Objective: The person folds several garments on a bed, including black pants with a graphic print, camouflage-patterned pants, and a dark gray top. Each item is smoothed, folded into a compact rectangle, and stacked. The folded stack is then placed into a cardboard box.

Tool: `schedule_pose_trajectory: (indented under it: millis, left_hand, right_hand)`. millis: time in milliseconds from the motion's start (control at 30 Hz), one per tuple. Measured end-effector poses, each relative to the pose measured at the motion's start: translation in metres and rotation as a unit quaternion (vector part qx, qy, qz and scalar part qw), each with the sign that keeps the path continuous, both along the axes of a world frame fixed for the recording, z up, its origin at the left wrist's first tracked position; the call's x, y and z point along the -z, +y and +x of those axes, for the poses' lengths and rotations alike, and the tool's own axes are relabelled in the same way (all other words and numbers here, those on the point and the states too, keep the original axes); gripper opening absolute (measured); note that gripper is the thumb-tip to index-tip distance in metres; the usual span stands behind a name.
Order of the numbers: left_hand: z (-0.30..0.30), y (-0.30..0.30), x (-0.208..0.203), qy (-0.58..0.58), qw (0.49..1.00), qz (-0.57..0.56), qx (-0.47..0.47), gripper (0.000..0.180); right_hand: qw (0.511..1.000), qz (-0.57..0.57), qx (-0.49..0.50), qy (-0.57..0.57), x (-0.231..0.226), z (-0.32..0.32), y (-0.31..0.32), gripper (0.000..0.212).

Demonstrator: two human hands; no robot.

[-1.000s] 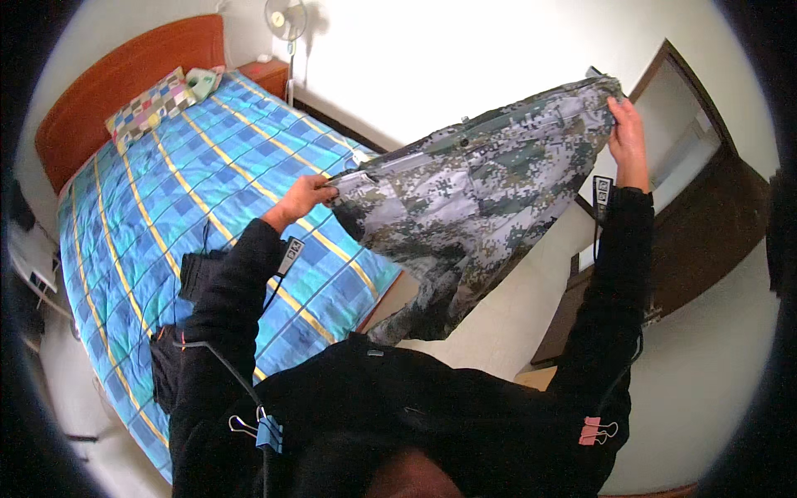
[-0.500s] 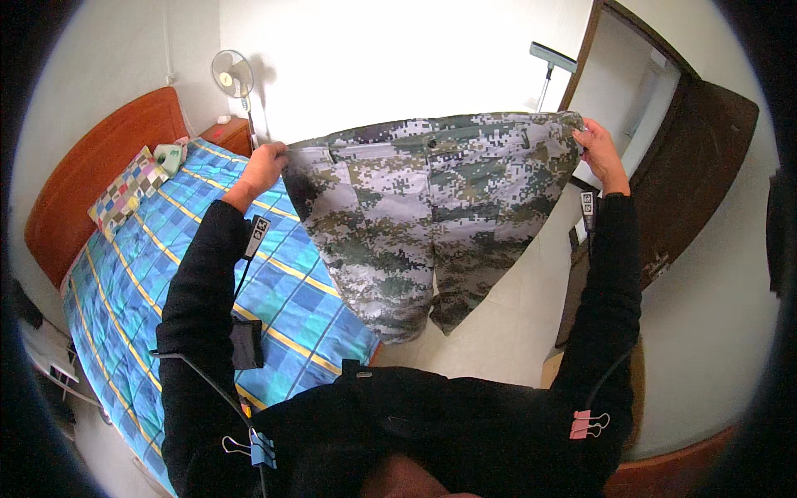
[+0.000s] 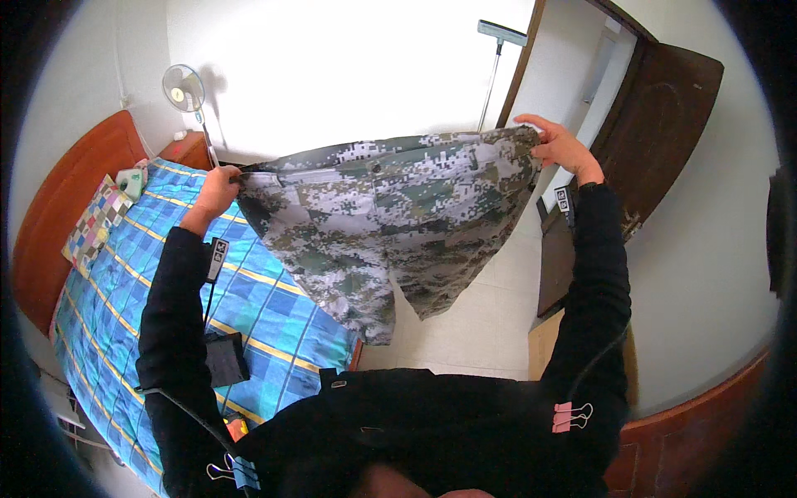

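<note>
Where twelve o'clock marks the top edge and the dial is centred on the view, a black top (image 3: 448,423) fills the near foreground at six o'clock, with a blue binder clip (image 3: 245,473) at seven and a pink binder clip (image 3: 563,417) between four and five. Beyond the blue clip, a small orange-and-yellow object (image 3: 236,427) lies partly hidden by the left sleeve. At eight o'clock a dark, flat pouch-like item (image 3: 227,358) rests on the bed (image 3: 278,290); its contents, if any, cannot be told.

A pair of camouflage trousers (image 3: 374,216) hangs at the dial's centre, waistband uppermost, legs downward. The left hand (image 3: 217,191), between nine and ten o'clock, is closed around one waistband corner; the right hand (image 3: 567,153), at two, pinches the opposite corner between thumb and partly extended fingers.

Farther off, a checkered pillow (image 3: 91,228) lies at nine o'clock before a reddish-brown headboard (image 3: 41,241). A nightstand (image 3: 187,151) stands at ten, a small white object (image 3: 180,134) on top, its interior out of sight; beside it rises a standing fan (image 3: 183,89). A long-handled squeegee (image 3: 502,33) leans at one o'clock, and a dark brown door (image 3: 672,116) stands open at two.
</note>
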State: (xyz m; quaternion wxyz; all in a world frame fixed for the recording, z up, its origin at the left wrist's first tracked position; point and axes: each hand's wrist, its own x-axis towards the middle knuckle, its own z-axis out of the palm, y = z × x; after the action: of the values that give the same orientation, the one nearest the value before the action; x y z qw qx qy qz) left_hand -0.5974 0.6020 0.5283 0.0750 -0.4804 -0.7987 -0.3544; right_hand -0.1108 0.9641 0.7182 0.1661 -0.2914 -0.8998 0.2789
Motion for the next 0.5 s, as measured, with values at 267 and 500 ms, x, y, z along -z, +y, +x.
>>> schedule_pose_trajectory:
  millis: [267, 500]
  left_hand:
    - [-0.022, 0.01, -0.002, 0.051, 0.999, -0.005, -0.006, 0.016]
    - [0.006, -0.049, -0.028, 0.035, 0.999, 0.009, -0.037, 0.017]
  right_hand:
    - [0.986, 0.005, -0.032, -0.165, -0.016, -0.016, 0.02, 0.034]
    - [0.987, 0.0, 0.013, -0.159, -0.042, -0.01, -0.005, 0.02]
